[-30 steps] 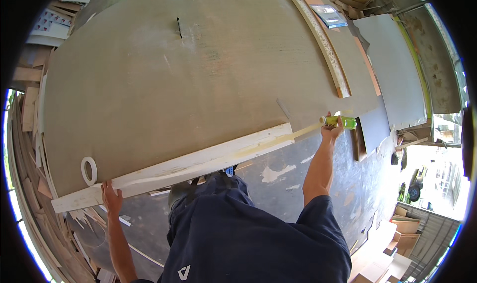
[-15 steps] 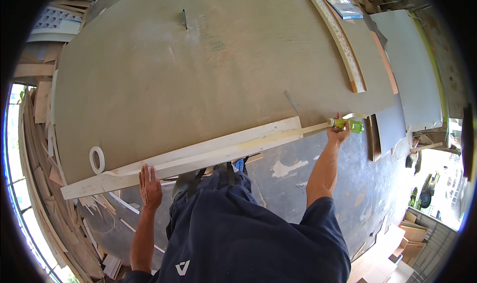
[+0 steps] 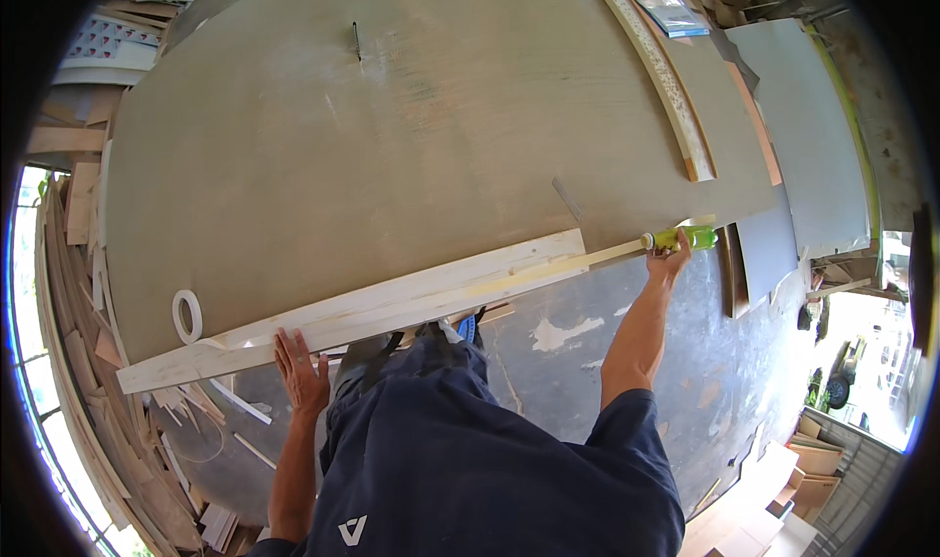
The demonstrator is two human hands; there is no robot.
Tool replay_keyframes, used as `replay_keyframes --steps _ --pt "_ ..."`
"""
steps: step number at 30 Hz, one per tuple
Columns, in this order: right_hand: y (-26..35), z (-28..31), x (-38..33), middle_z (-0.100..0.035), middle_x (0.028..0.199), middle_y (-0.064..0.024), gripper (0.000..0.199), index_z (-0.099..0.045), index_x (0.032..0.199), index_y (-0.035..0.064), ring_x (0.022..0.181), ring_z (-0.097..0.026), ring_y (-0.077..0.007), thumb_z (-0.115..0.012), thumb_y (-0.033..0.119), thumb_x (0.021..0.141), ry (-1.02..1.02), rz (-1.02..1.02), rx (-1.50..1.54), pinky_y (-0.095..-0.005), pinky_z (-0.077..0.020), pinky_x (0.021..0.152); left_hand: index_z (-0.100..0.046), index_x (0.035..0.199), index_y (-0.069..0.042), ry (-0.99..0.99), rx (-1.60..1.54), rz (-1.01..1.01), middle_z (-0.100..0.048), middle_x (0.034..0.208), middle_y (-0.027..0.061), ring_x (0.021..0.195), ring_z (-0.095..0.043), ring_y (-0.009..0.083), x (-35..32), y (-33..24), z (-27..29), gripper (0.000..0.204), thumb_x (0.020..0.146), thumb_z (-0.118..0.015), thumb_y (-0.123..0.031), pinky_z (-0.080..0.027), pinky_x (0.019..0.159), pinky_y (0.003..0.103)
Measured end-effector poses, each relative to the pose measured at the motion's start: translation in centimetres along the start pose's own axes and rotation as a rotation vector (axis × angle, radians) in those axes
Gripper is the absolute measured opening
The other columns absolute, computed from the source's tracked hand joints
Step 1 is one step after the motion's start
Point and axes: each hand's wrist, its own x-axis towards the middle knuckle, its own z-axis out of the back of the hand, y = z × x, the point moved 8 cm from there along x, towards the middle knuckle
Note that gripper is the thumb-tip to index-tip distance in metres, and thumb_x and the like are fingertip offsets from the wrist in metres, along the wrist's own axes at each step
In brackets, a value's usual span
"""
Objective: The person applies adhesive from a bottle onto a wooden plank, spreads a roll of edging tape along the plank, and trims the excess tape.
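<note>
The long pale board (image 3: 362, 307) lies along the near edge of the plywood sheet (image 3: 411, 156); the left hand (image 3: 302, 373) presses open against it for steadiness, while the right hand (image 3: 669, 259) grips a green bottle (image 3: 685, 237) at its right end

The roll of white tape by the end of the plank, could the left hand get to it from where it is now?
Probably yes. The left hand rests at the plank's near edge, and the tape roll lies on the big plywood sheet just beyond the plank, to the left. Only the low plank lies between; nothing tall blocks it.
</note>
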Motion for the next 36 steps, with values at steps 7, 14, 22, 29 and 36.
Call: replay_keyframes --steps 7,14,22,29,36 --pt "0.5 2.5 1.8 -0.066 0.105 -0.0046 0.026 -0.065 0.106 0.013 0.094 -0.065 -0.0244 -0.07 0.026 0.084 0.008 0.019 0.164 -0.045 -0.0546 0.077 -0.02 0.157 0.0 0.017 0.01 -0.028 -0.007 0.164 0.0264 0.151 -0.009 0.0457 0.7 -0.8 0.4 0.074 0.099 -0.052 -0.033 -0.012 0.122 0.052" --pt "0.5 3.8 2.0 -0.065 0.107 -0.0057 0.028 -0.062 0.108 0.0129 0.096 -0.065 -0.026 -0.069 0.027 0.085 -0.049 -0.033 0.172 -0.0452 -0.0545 0.077 -0.019 0.157 0.001 0.016 0.018 -0.068 -0.007 0.163 0.028 0.15 -0.01 0.0474 0.6 -0.5 0.4 0.077 0.098 -0.053 -0.034 -0.012 0.122 0.052" --pt "0.2 5.8 1.4 -0.063 0.106 -0.003 0.033 -0.062 0.11 0.0146 0.093 -0.062 -0.025 -0.072 0.028 0.082 -0.126 0.077 0.315 -0.043 -0.0515 0.078 -0.02 0.156 0.002 -0.015 0.032 -0.079 -0.007 0.162 0.0299 0.149 -0.011 0.0496 0.6 -0.2 -0.2 0.077 0.098 -0.053 -0.036 -0.014 0.122 0.053" --pt "1.5 5.9 -6.2 -0.061 0.102 -0.0024 0.032 -0.061 0.108 0.0151 0.091 -0.059 -0.0199 -0.075 0.034 0.086 -0.086 0.231 0.423 -0.036 -0.05 0.071 -0.023 0.155 0.003 -0.001 0.013 -0.062 -0.01 0.16 0.033 0.147 -0.013 0.0511 1.1 -0.7 0.0 0.076 0.098 -0.051 -0.038 -0.014 0.121 0.055" --pt "-8.0 -2.6 -27.7 -0.059 0.119 -0.0073 0.049 -0.052 0.128 0.0041 0.101 -0.062 -0.0217 -0.078 0.015 0.088 0.177 0.296 -0.044 -0.0353 -0.0556 0.085 -0.025 0.156 0.0 -0.007 -0.021 -0.041 -0.018 0.156 0.0334 0.146 -0.017 0.0505 0.7 -0.3 0.7 0.075 0.097 -0.053 -0.038 -0.017 0.12 0.055"
